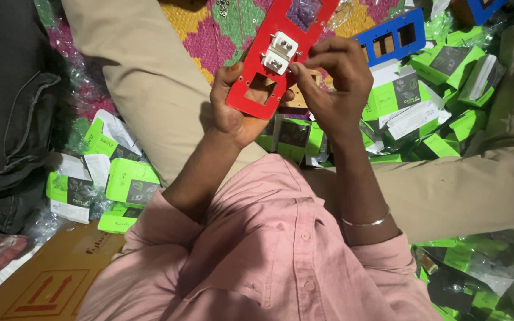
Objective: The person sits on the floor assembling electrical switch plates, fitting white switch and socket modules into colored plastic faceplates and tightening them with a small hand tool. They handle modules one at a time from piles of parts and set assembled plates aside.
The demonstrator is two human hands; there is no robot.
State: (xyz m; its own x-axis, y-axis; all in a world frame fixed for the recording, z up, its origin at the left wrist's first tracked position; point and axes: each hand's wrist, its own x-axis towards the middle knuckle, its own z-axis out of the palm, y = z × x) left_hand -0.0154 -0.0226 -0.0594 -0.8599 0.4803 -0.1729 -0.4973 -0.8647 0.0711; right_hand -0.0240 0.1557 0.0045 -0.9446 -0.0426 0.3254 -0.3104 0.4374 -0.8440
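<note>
My left hand (228, 107) grips the lower end of a long red plastic frame (251, 104) with square cut-outs, held up over my lap. Two white plug adapters (279, 52) sit side by side in the frame's slots. My right hand (331, 83) pinches at the right edge of the frame beside the lower adapter, with a small tan piece (297, 98) showing just behind its fingers. A thin metal bangle (365, 223) circles my right wrist. Pink shirt sleeves cover both forearms' upper parts.
Green and white small boxes (127, 181) lie heaped at left and at right (423, 101). A blue frame (391, 38) with square holes lies at upper right. A brown cardboard box (49, 285) sits at lower left, dark fabric (7, 101) at far left, a patterned mat (209, 27) beneath.
</note>
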